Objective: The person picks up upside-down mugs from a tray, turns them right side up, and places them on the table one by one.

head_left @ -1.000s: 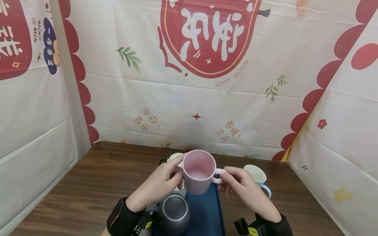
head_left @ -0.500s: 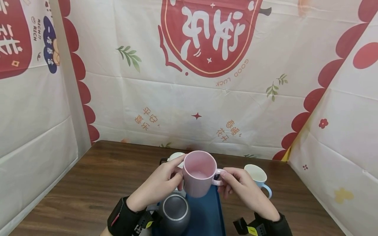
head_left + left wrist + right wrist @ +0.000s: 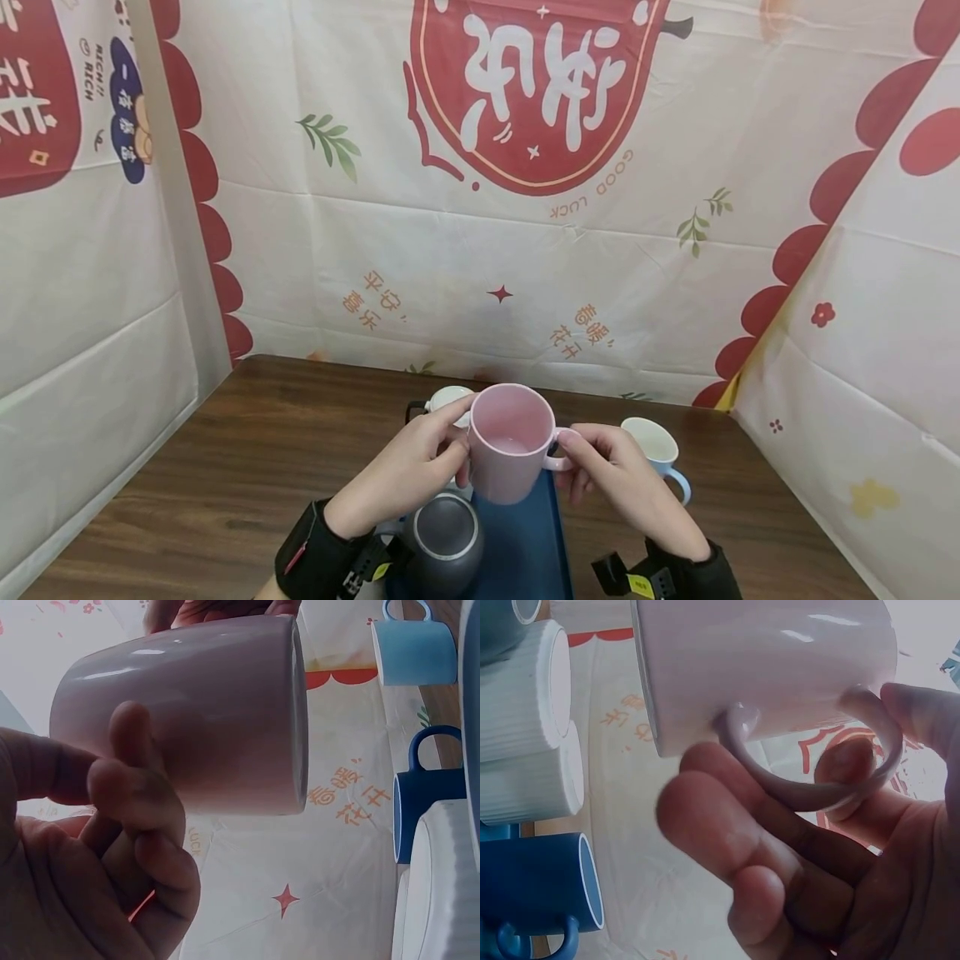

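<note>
While a dark grey mug point(image 3: 444, 542) stands at the near end of the blue tray point(image 3: 525, 542) on the brown desk point(image 3: 225, 467), a white ribbed cup point(image 3: 447, 398) sits behind the left hand point(image 3: 408, 475) and a light blue mug point(image 3: 654, 450) stands on the desk just right of the right hand point(image 3: 615, 475); a dark blue mug point(image 3: 424, 795) shows beside the ribbed cup in the left wrist view. Between the two hands the pink mug point(image 3: 508, 442) is held above the tray's far part, upright, mouth up. Left fingers point(image 3: 131, 772) are curled against its side, thumb near the rim. Right fingers point(image 3: 727, 825) pinch its handle point(image 3: 817, 787), one finger hooked through the loop. Compared with a second ago, the mug has sunk slightly and drifted a touch to the right, with both grips unchanged.
</note>
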### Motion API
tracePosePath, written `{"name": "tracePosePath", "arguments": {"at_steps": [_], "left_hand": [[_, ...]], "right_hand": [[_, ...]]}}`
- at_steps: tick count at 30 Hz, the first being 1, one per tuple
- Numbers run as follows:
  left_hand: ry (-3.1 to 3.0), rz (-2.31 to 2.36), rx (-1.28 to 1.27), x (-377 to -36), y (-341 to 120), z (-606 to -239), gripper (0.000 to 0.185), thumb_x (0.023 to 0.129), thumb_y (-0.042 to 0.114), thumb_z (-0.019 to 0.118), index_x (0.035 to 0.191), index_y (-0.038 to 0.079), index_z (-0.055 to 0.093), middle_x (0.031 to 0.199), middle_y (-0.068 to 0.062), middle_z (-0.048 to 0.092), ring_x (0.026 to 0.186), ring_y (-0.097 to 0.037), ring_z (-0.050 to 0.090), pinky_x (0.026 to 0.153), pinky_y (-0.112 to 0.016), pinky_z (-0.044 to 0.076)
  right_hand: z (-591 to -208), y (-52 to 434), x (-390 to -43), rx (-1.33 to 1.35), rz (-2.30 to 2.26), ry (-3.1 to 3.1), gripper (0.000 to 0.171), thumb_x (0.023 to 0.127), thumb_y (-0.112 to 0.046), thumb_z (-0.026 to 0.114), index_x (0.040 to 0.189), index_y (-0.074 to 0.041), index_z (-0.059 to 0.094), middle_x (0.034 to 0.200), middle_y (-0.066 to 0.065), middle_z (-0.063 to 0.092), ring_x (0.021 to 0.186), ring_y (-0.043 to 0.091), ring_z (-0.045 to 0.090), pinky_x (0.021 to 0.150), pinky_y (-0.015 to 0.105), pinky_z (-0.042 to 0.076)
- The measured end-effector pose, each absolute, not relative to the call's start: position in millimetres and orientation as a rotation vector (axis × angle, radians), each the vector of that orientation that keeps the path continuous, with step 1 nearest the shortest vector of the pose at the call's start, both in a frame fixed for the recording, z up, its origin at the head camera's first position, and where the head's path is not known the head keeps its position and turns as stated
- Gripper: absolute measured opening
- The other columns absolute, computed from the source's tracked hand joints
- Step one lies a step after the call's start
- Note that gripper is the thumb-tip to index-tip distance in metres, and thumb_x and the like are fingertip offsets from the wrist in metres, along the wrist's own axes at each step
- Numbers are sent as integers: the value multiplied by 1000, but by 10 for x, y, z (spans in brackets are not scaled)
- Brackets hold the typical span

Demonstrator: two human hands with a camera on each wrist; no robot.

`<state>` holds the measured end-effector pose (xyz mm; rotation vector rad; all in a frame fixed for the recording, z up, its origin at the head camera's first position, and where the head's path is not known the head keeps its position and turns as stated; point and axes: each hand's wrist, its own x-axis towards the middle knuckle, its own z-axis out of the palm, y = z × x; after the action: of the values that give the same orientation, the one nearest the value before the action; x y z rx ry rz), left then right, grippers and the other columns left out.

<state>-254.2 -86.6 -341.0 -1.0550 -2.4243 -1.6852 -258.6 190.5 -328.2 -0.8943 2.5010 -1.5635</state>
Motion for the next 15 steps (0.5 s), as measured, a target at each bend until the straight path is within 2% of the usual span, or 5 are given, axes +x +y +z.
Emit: {"name": "tracePosePath", "arguments": {"at_steps": [5, 9, 11, 15], "left_hand": [[-2440, -1708, -1110, -2549, -851, -3415, 59, 100, 5, 45, 156, 18, 29, 71, 2, 64, 65, -15, 56, 62, -25, 41], [-2472, -1688, -1160, -2554, -840, -3421, 62, 102, 10, 48, 158, 20, 21, 79, 5, 66, 72, -11, 57, 68, -27, 43], [-2485, -1674, -1170, -2553, -842, -3424, 64, 103, 12, 48, 159, 21, 19, 82, 7, 66, 79, -11, 59, 74, -28, 44], [-2490, -1643, -1166, -2555, -849, -3429, 64, 103, 12, 48, 159, 21, 19, 85, 8, 66, 80, -12, 59, 74, -28, 45]], "right_hand": [[-3273, 1949, -2588, -843, -1614, 2555, 33, 107, -17, 45, 88, 3, 63, 76, 18, 67, 62, 30, 65, 59, 35, 56], [-3270, 2000, -2598, -844, -1633, 2599, 32, 106, -15, 46, 87, 3, 64, 73, 14, 67, 59, 27, 65, 55, 32, 54], [-3264, 2029, -2605, -872, -1650, 2583, 33, 107, -14, 45, 86, 4, 64, 72, 13, 68, 58, 29, 66, 55, 32, 54], [-3227, 2114, -2598, -880, -1695, 2564, 33, 107, -13, 42, 91, 6, 63, 72, 15, 68, 59, 30, 68, 56, 36, 56]]}}
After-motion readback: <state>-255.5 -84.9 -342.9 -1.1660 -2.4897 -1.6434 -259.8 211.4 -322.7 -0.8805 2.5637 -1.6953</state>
